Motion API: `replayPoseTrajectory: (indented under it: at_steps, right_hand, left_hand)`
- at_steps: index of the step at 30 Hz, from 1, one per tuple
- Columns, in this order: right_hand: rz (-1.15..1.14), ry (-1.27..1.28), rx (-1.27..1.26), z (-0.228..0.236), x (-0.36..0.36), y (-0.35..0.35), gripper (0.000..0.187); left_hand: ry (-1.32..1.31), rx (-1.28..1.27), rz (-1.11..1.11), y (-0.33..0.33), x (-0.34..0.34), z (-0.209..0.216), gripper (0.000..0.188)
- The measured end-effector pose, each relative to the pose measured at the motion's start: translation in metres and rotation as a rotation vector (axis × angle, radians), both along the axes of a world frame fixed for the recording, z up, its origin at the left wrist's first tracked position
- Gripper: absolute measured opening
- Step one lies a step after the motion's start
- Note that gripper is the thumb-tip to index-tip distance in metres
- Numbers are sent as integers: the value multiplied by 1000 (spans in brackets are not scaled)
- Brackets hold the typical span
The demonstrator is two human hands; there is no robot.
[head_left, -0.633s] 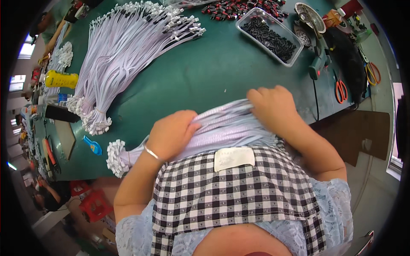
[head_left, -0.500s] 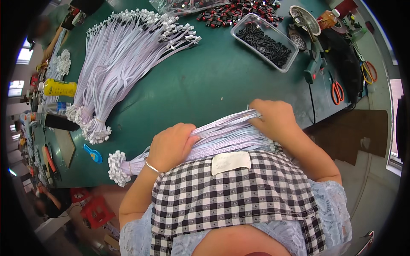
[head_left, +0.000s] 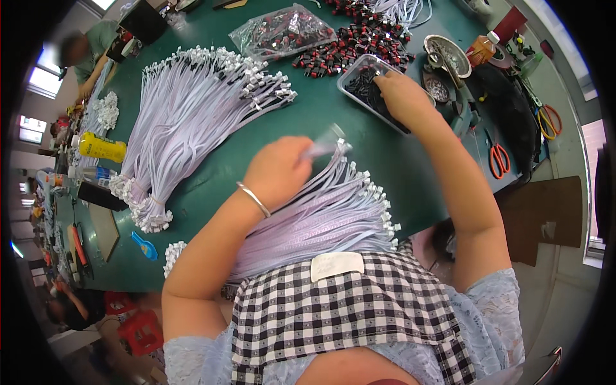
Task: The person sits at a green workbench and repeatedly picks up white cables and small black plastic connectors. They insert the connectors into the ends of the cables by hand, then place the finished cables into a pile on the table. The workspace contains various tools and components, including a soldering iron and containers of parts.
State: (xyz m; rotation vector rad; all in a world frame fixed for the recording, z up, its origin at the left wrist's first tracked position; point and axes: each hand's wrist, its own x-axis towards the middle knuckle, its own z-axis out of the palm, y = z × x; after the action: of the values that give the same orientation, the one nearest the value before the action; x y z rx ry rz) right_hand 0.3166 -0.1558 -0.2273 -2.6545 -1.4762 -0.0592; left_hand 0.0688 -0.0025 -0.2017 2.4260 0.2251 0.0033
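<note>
A bundle of flat pale cables (head_left: 301, 228) with white plug ends fans out on the table in front of my apron. Above it, my left hand (head_left: 279, 168) is closed on a flat cable, whose far end is smeared by motion. My right hand (head_left: 405, 97) reaches into a clear plastic tray (head_left: 344, 88) of small black parts (head_left: 366, 92). Its fingers are drawn together among the parts; whatever is between the fingertips is hidden.
A larger cable bundle (head_left: 186, 122) lies at the left. Red-and-black parts (head_left: 359, 48) are heaped beyond the tray, beside a filled plastic bag (head_left: 282, 32). Orange-handled scissors (head_left: 498, 160) and a metal dish (head_left: 449, 54) are at the right. A person (head_left: 96, 51) sits far left.
My right hand has left the cables and gone forward into the tray. My left hand has risen with a cable. The near bundle now lies spread, its white plugs showing on the right.
</note>
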Motion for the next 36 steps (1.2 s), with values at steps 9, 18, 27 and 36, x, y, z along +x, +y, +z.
replayPoseTrajectory:
  at_steps: [9,18,27,36]
  right_hand:
    - [32,44,40,10,-17,1,13]
    - [-15,239,353,26,-26,-6,12]
    - [55,80,120,0,-9,10,15]
    - [57,122,126,0,-6,1,11]
  left_hand:
    - [-29,-207,9,0,20,-12,24]
    - [187,-986,272,-5,16,6,25]
    - [128,-1207,325,-20,-4,4,22]
    - [39,-1309,426,-18,-9,-12,16]
